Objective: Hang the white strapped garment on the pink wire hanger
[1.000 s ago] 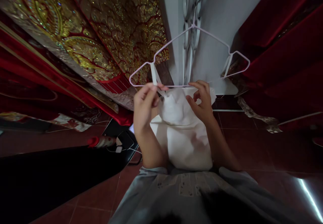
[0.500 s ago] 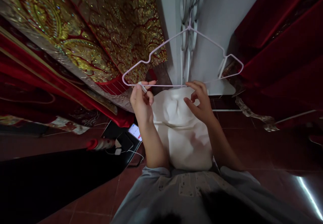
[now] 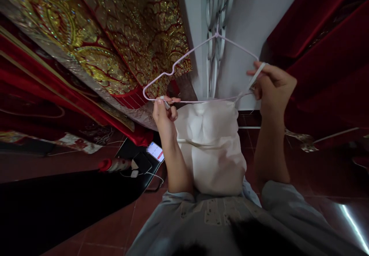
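Note:
A thin pale pink hanger [image 3: 190, 52] hangs from a metal hook on the white wall ahead. A white strappy garment [image 3: 211, 144] droops from it down toward my chest. My left hand [image 3: 163, 113] pinches the garment's left strap just under the hanger's bottom bar. My right hand [image 3: 273, 85] is closed on the right strap at the hanger's right shoulder and covers that end of the wire.
Gold-sequinned red fabric [image 3: 115, 37] hangs at the upper left, dark red velvet cloth [image 3: 328, 56] at the right. On a black surface at the lower left lie a phone [image 3: 156, 151] with a lit screen, a charger and a red-tipped object [image 3: 113, 165]. Below is red tiled floor [image 3: 302, 179].
My right hand left the top of the garment and rose to the hanger's right end, taking hold of the strap there. The left strap came off the hanger's shoulder into my left hand.

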`<state>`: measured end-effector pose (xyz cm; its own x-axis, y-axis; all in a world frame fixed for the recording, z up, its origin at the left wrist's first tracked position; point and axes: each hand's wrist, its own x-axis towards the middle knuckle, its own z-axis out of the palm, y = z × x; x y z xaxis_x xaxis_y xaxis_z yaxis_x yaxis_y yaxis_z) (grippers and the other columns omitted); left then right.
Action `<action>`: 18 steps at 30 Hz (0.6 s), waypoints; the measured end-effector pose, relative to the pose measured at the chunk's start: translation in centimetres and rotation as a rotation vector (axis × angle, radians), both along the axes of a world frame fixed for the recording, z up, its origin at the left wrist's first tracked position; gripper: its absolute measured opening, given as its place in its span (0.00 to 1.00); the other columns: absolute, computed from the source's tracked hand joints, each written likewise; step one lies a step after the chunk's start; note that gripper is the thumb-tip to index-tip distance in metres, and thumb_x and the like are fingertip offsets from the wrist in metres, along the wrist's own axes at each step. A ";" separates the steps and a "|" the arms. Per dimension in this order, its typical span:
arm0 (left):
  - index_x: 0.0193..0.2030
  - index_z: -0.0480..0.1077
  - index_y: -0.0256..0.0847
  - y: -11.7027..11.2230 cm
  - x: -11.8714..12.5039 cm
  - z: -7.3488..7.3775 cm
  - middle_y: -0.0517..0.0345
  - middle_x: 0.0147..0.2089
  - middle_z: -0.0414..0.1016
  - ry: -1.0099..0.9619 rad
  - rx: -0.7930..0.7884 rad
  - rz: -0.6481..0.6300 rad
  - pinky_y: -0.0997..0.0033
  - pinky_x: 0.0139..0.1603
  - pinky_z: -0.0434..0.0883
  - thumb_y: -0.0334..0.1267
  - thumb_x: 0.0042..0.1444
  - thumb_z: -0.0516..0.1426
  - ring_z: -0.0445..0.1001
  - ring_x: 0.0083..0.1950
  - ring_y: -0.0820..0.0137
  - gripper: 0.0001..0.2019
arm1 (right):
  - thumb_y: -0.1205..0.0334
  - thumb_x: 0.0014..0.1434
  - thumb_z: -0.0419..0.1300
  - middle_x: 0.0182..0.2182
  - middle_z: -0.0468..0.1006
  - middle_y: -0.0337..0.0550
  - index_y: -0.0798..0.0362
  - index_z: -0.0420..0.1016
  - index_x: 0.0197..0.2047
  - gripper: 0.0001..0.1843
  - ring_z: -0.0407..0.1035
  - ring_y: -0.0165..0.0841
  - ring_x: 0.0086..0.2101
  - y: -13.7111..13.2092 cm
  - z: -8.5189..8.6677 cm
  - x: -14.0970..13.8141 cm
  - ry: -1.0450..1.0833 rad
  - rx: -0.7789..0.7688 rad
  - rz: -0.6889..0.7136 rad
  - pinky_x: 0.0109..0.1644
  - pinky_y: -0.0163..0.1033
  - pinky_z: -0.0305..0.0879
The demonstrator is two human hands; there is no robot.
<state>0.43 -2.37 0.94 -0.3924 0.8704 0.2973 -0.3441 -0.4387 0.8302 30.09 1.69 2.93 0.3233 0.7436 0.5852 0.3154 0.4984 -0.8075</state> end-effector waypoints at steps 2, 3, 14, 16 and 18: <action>0.36 0.71 0.44 -0.2 -0.2 0.0 0.55 0.37 0.85 0.002 0.005 -0.023 0.70 0.21 0.43 0.63 0.64 0.68 0.46 0.20 0.78 0.24 | 0.47 0.68 0.71 0.57 0.86 0.51 0.45 0.82 0.63 0.24 0.72 0.30 0.29 1.4 -0.8 1.3 0.080 0.070 -0.089 0.22 0.37 0.60; 0.37 0.72 0.44 -0.3 -0.3 0.0 0.55 0.36 0.85 -0.001 0.010 -0.037 0.70 0.21 0.43 0.63 0.63 0.68 0.45 0.20 0.79 0.24 | 0.46 0.65 0.73 0.61 0.84 0.54 0.45 0.81 0.65 0.28 0.77 0.34 0.34 2.0 -1.5 2.2 0.130 0.119 -0.146 0.23 0.37 0.62; 0.37 0.74 0.42 0.3 1.0 -0.9 0.56 0.36 0.86 -0.141 0.048 -0.105 0.78 0.18 0.46 0.57 0.65 0.69 0.48 0.18 0.83 0.21 | 0.53 0.62 0.73 0.44 0.86 0.46 0.47 0.89 0.49 0.13 0.70 0.27 0.28 -3.2 -4.4 -1.1 -0.018 0.199 -0.083 0.28 0.34 0.66; 0.37 0.76 0.41 0.2 1.1 -1.0 0.54 0.38 0.87 -0.129 0.050 -0.109 0.78 0.18 0.47 0.56 0.67 0.68 0.49 0.18 0.83 0.20 | 0.55 0.63 0.72 0.49 0.85 0.45 0.44 0.88 0.53 0.15 0.69 0.25 0.28 -3.9 -4.1 -3.3 -0.212 0.062 0.126 0.29 0.35 0.69; 0.39 0.79 0.40 0.1 0.7 -1.2 0.51 0.40 0.88 -0.073 0.047 -0.047 0.78 0.18 0.50 0.54 0.68 0.67 0.54 0.18 0.82 0.18 | 0.55 0.63 0.72 0.49 0.83 0.43 0.43 0.87 0.55 0.16 0.66 0.24 0.27 -4.2 -4.1 -4.5 -0.282 0.004 0.212 0.28 0.34 0.67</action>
